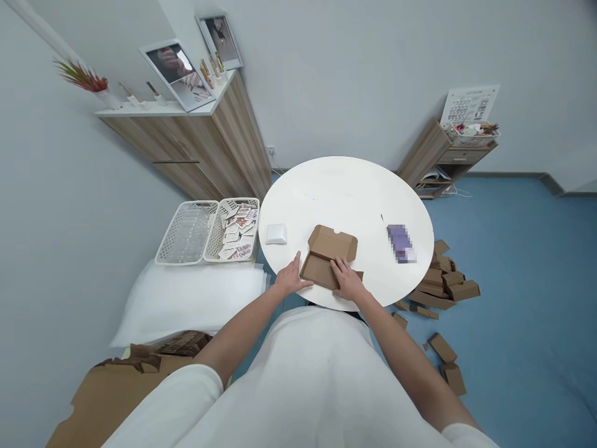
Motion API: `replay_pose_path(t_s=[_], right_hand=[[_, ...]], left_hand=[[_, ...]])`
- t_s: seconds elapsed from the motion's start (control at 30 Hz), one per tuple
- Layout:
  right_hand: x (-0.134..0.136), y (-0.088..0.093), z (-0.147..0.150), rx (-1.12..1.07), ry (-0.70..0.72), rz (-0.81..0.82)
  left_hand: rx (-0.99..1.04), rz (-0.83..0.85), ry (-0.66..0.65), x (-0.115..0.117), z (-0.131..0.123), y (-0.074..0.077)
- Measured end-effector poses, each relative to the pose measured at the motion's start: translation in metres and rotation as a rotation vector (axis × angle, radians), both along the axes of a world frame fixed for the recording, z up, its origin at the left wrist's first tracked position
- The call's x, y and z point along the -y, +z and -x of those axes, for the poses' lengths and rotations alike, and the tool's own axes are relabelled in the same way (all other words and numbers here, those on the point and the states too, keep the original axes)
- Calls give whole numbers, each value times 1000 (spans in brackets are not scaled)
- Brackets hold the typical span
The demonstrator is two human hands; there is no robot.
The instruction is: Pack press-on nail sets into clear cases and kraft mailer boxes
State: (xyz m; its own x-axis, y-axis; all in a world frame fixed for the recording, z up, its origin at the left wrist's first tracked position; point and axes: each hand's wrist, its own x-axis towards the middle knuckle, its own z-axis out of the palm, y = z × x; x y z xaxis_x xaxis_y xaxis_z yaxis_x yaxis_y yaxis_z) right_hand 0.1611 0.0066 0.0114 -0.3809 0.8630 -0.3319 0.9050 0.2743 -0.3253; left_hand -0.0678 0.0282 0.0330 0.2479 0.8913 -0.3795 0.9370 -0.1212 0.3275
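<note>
A brown cardboard box (333, 242) lies near the front edge of the white round table (345, 180), its lid flap raised at the back. Beside its left side is my left hand (290, 275), thumb and fingers spread apart, with nothing held in it. My right hand (347, 280) rests over the box's right part, fingers stretched out and touching the cardboard. A small side flap sticks out just right of that hand. To the left on the table sits a white packet (277, 234).
A pixelated purple item (401, 242) lies at the table's right. Left of the table stand two white baskets, one holding printed cards (240, 230), above a stack of white sheets (191, 298). Folded cardboard boxes (443, 280) pile on the floor at right. A wooden cabinet (224, 137) stands behind.
</note>
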Motion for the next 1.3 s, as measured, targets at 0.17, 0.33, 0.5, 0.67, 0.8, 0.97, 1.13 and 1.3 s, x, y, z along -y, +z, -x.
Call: replay_pose_path(t_s=[0.17, 0.33, 0.5, 0.67, 0.8, 0.97, 1.13, 1.3], right_hand=[[-1, -1, -2, 17, 77, -25], [3, 4, -6, -22, 88, -41], [19, 6, -27, -171, -173, -152], [39, -8, -58, -544, -816, 22], [42, -11, -61, -884, -1085, 295], [32, 0, -46, -962, -1030, 358], [18, 3, -32, -627, -853, 224], [14, -6, -19, -272, -779, 117]], left_hand=[[-36, 47, -177, -18, -5, 5], [36, 90, -210, -23, -9, -5], [116, 93, -172, -20, -11, -14], [152, 120, -115, -13, -13, -14], [161, 138, -96, -6, -16, -10], [160, 151, -94, 0, -20, -8], [135, 163, -104, 2, -21, -7], [148, 166, -120, 5, -20, -8]])
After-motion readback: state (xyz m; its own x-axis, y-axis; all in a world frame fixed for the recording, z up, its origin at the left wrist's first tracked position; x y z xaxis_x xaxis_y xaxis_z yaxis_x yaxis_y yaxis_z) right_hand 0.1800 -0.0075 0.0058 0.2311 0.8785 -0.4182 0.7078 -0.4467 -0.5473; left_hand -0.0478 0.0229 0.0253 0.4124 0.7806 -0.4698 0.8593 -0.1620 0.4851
